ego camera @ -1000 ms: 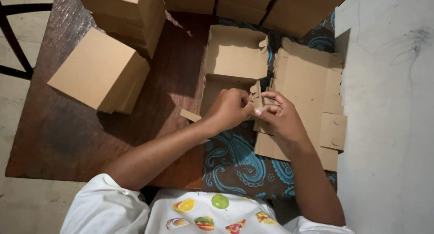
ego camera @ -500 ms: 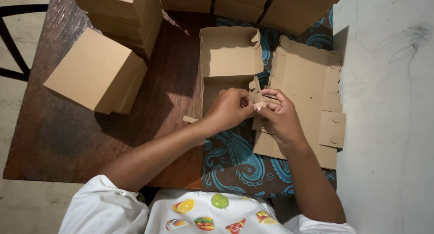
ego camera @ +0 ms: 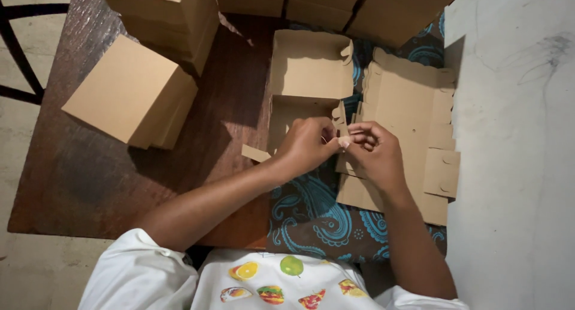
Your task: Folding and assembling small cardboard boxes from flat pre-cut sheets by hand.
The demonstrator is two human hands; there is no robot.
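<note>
Boxes (ego camera: 135, 91) stacked at left on the table (ego camera: 72, 184), unmoved over the last second. Centre — half-folded box (ego camera: 308, 70) with lid up; its corner flap (ego camera: 339, 115) is pinched by left hand (ego camera: 308, 145) and right hand (ego camera: 374, 151), both closed on it, barely shifted since — fold unfinished. Flat blank (ego camera: 413, 106) lies right.

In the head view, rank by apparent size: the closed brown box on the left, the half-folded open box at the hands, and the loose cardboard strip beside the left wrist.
1. Closed brown box, though it may sit nearer the camera.
2. Half-folded open box, close to it in size.
3. Cardboard strip, clearly smallest.
</note>
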